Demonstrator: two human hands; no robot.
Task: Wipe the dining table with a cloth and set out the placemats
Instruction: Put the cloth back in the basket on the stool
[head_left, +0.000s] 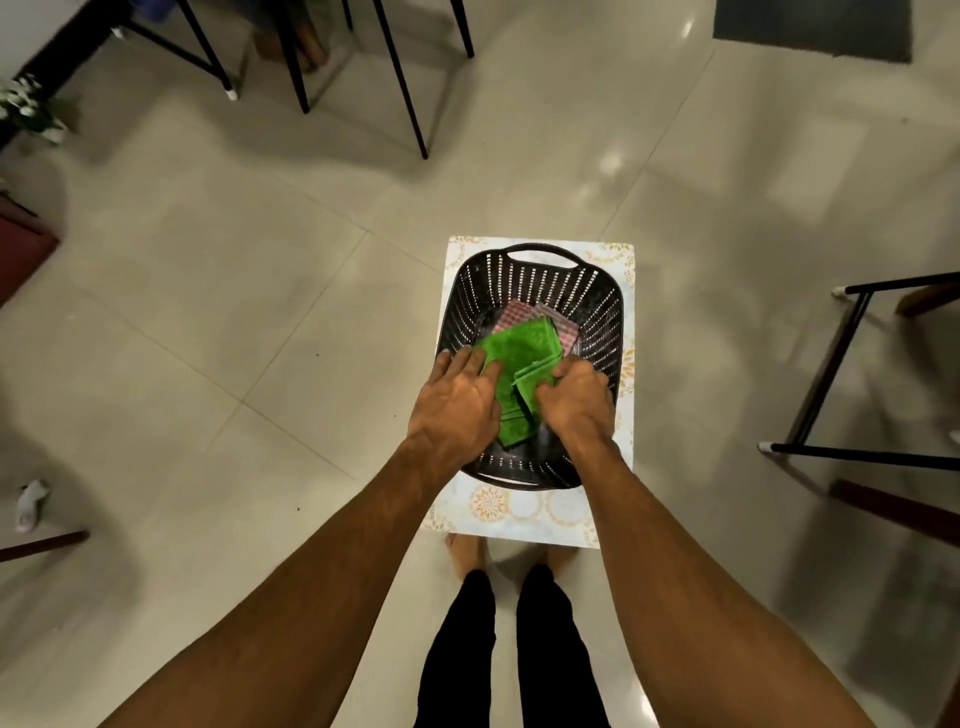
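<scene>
A black slotted plastic basket (602, 312) stands on a small white patterned stool (524, 512) in front of me. Inside lie folded green cloths (519, 345) on top of red-checked cloths (511, 314). My left hand (457, 400) rests on the left part of the green stack with its fingers stretched out. My right hand (574, 397) has its fingers curled round the right edge of the green cloths, gripping them. Both hands are inside the basket.
Glossy beige floor tiles surround the stool. Black metal table or chair legs (402, 83) stand at the top. Another black frame (841, 364) is to the right. A dark mat (813, 28) lies at the top right. My bare feet (465, 556) are just behind the stool.
</scene>
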